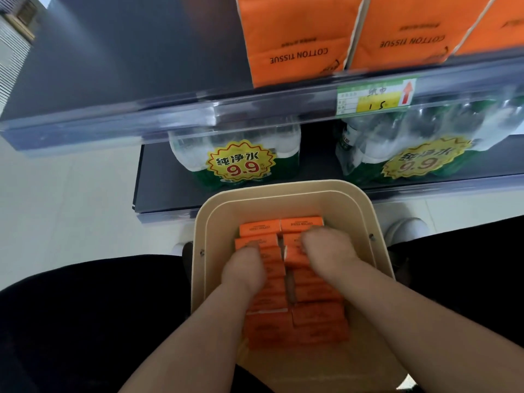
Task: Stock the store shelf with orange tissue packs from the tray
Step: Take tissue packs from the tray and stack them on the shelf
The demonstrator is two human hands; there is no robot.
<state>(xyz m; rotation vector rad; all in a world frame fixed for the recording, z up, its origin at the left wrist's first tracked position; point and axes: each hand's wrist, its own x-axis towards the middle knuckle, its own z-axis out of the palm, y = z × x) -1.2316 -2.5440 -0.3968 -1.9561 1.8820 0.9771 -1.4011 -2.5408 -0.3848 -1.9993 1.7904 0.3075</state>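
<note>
The tray [283, 186] sits at 6 o'clock and holds the orange tissue packs [260, 227] in two rows. My left hand [245, 269] and right hand [326, 249] rest on them, fingers bent downward; I cannot tell whether they grip. The shelf [141, 120] at 12 o'clock carries shelved packs [295, 38] from 12 to 2 o'clock.

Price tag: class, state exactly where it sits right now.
Head view, right of centre: the price tag is on the upper shelf rail, below the big tissue packs and above the right water pack.
</note>
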